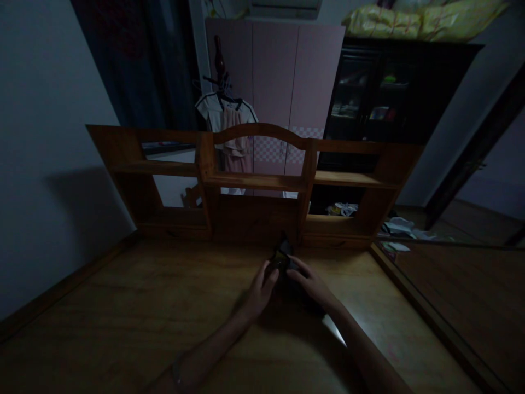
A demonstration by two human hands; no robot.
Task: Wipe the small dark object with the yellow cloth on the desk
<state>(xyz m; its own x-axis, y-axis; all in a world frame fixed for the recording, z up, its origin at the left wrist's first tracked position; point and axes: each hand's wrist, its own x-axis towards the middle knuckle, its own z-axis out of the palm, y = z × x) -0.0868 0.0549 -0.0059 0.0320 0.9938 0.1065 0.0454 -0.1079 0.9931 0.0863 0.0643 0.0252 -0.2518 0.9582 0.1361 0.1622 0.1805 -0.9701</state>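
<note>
Black in the low light, a small object [280, 261] sits over the wooden surface [184, 295], near the shelf unit [254, 180]. The left hand [262, 284] holds it, thumb on top — the right hand [309, 282] has fingers against its other side, whether gripping I cannot tell.

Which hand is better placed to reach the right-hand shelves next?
Probably the right hand: at the right of the dark object, it is nearer the right-hand shelves than the left hand.
</note>
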